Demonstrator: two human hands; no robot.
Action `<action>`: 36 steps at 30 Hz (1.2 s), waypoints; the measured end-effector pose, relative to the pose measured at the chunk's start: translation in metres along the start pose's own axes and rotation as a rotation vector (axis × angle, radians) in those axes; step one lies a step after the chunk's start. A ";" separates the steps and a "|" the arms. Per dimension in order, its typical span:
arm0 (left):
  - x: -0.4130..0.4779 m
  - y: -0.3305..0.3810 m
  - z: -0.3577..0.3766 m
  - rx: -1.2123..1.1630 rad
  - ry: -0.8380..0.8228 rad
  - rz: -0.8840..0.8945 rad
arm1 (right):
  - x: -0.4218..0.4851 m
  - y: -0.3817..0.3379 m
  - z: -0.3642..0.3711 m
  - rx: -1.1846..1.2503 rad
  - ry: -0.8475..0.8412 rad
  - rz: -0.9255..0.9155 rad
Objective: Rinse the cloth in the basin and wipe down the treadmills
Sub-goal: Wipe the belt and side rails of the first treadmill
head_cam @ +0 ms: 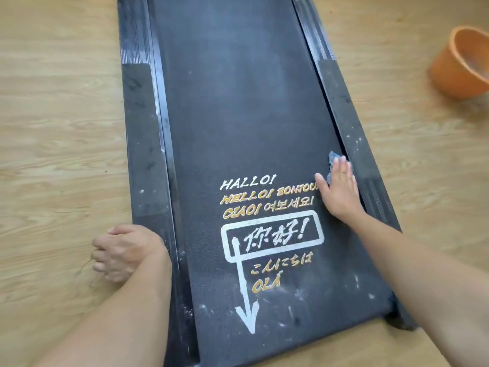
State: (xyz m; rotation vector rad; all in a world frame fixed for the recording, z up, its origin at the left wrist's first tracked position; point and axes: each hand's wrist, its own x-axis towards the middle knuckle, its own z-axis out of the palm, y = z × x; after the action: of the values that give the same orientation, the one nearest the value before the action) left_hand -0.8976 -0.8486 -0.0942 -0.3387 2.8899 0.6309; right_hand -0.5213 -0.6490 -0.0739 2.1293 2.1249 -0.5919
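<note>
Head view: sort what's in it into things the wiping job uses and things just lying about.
Job: blue cloth under the right hand; treadmill belt; orange basin.
Lying about: wooden floor; thin scraps by the left hand, which is propped on the floor.

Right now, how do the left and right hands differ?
Pose: left hand has curled fingers and holds nothing; right hand lies flat, pressing the blue cloth. Place: left hand rests on the wood floor beside the treadmill; right hand is on the belt. Both are bare.
</note>
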 end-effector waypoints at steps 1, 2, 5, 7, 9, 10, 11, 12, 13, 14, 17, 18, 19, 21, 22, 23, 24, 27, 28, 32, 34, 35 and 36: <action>-0.001 0.001 -0.001 -0.003 -0.007 0.005 | 0.000 0.002 0.000 0.020 0.005 0.023; -0.002 0.002 -0.002 -0.011 -0.016 0.009 | -0.002 -0.002 0.002 0.037 0.010 0.037; -0.005 0.004 -0.004 -0.018 -0.012 0.023 | -0.025 -0.026 0.014 0.089 0.013 0.036; -0.004 0.005 -0.005 -0.019 -0.009 0.017 | -0.050 -0.050 0.029 0.094 -0.012 -0.031; -0.003 0.006 -0.005 -0.017 -0.027 0.008 | -0.074 -0.088 0.048 0.061 -0.041 -0.155; -0.004 0.006 -0.006 -0.013 -0.036 0.008 | -0.083 -0.112 0.060 0.040 -0.058 -0.232; -0.003 0.006 -0.006 -0.013 -0.039 0.009 | -0.090 -0.140 0.071 0.018 -0.073 -0.315; -0.003 0.005 -0.006 -0.015 -0.041 0.009 | -0.097 -0.169 0.083 -0.007 -0.084 -0.397; -0.002 0.004 -0.006 -0.019 -0.042 0.008 | -0.104 -0.197 0.094 -0.034 -0.090 -0.466; -0.001 0.003 -0.006 -0.026 -0.041 0.008 | -0.112 -0.222 0.104 -0.059 -0.094 -0.516; -0.002 0.002 -0.006 -0.058 -0.033 0.013 | -0.139 -0.256 0.125 -0.105 -0.145 -0.633; -0.002 0.002 -0.006 -0.071 -0.032 0.013 | -0.148 -0.251 0.127 -0.135 -0.166 -0.692; -0.003 0.002 -0.007 -0.080 -0.031 0.012 | -0.153 -0.241 0.126 -0.176 -0.172 -0.763; -0.005 0.002 -0.009 -0.089 -0.032 0.012 | -0.146 -0.210 0.116 -0.257 -0.157 -0.886; -0.005 0.002 -0.011 -0.094 -0.038 0.012 | -0.137 -0.194 0.108 -0.275 -0.138 -0.895; -0.006 0.002 -0.012 -0.100 -0.047 0.014 | -0.125 -0.176 0.099 -0.273 -0.120 -0.854; -0.007 0.002 -0.013 -0.105 -0.057 0.018 | -0.112 -0.156 0.088 -0.260 -0.105 -0.769; -0.008 0.002 -0.013 -0.117 -0.064 0.025 | -0.071 -0.081 0.053 -0.215 -0.031 -0.457; -0.008 0.002 -0.012 -0.120 -0.062 0.026 | -0.059 -0.052 0.040 -0.198 -0.013 -0.353; -0.005 0.001 -0.008 -0.137 -0.047 0.031 | -0.044 0.028 0.003 -0.092 -0.043 -0.070; -0.005 0.003 -0.008 -0.140 -0.061 0.034 | -0.053 0.027 0.008 0.013 -0.018 0.005; -0.006 0.003 -0.008 -0.139 -0.067 0.034 | -0.059 0.018 0.014 0.058 0.005 0.059; -0.006 0.004 -0.009 -0.136 -0.072 0.035 | -0.068 0.006 0.022 0.080 0.018 0.106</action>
State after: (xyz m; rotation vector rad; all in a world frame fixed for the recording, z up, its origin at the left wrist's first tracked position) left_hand -0.8936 -0.8476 -0.0836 -0.2779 2.7970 0.8296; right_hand -0.5175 -0.7200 -0.0735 2.2802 2.0151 -0.6597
